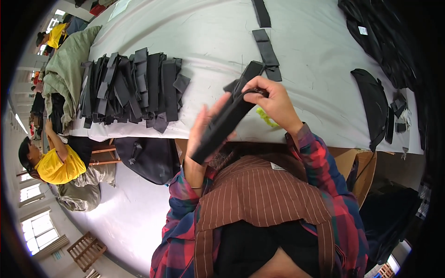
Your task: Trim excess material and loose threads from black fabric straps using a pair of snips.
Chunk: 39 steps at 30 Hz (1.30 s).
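A long black fabric strip [225,119], perhaps several layers thick, slants over the table's near edge in front of me. My right hand [274,103] pinches its upper end between thumb and fingers. Lower down, my left hand [202,127] has the strip lying across it, fingers showing on both sides; this hand is slightly blurred. Just beyond, another black strip [253,69] touches or overlaps the held one; I cannot tell whether they are joined. More short black strips [266,48] lie in a line toward the far side. A yellow-green band [266,117] rests under my right wrist.
Several black strips are stacked in a row [121,90] at left on the white-covered table [208,41]. Black garments [380,39] and a curved black piece [372,106] lie at right. Grey-green cloth [69,65] drapes the left end, where a person in yellow [62,164] works.
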Available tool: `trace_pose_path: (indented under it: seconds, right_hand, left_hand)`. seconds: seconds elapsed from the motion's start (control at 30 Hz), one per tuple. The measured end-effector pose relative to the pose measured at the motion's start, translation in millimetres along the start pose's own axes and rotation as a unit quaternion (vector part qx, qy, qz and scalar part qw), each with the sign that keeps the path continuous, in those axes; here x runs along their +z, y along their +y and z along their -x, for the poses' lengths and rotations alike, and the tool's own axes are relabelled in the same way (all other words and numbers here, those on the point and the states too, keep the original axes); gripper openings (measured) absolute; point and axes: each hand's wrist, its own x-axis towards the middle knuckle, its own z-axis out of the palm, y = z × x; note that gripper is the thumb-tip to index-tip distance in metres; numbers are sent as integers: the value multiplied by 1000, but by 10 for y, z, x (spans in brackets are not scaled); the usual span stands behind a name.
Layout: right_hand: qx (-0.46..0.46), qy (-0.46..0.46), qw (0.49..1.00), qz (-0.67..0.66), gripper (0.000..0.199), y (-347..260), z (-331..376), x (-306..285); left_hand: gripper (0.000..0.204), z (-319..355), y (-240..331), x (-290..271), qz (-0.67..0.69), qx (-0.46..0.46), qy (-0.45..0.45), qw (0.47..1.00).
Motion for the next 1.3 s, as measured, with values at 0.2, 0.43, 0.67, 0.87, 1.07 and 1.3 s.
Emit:
trace_pose_path:
  seconds: [0.2,0.43,0.67,0.87,1.07,1.3]
  right_hand:
    - [147,82,953,-251,11,-44,60,126]
    - [200,80,907,-361,10,-10,162,236]
    - [157,-6,962,-222,12,-50,188,201]
    - [-40,65,997,-12,28,-166,166,96]
    - [-117,33,982,144,21,-225,142,63]
    - [-175,90,954,226,13,-192,103,114]
  left_hand:
    - [51,-90,-95,71,-117,168,67,977]
    - [54,-235,-248,77,-322,204,114,918]
    - [34,-204,-196,-122,-299,268,134,906]
    - [28,-134,-147,-117,-207,271,157,927]
    - [29,-116,-139,-76,-194,248,152,937]
    - [29,-121,-156,-19,-225,234,155,933]
